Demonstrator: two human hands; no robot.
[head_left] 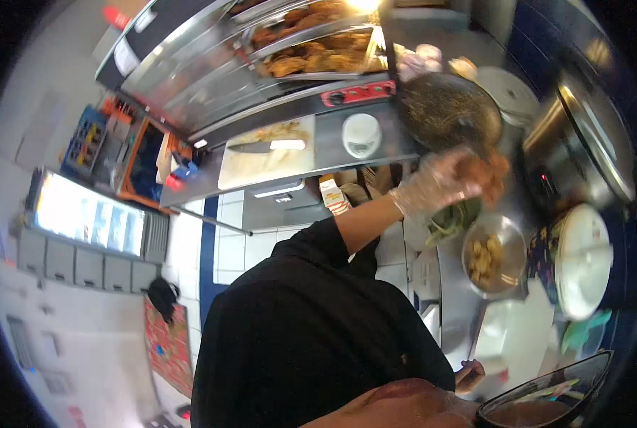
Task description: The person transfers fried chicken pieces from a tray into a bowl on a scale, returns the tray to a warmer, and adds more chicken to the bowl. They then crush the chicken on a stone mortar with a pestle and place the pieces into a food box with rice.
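The fried chicken piece [486, 175] sat in my gloved right hand [440, 184], my grip closed around it from the nine o'clock side, held up above the steel counter [525, 207]. At twelve o'clock from the piece stood the big dark bowl [450, 110]. At six o'clock lay some green leaves [452, 220], and past them a metal bowl [495, 255] of small fried bits. A white lidded container [582, 260] rested at four o'clock. My left hand [469, 374] showed only at the bottom edge; I could not tell how far its grip was closed.
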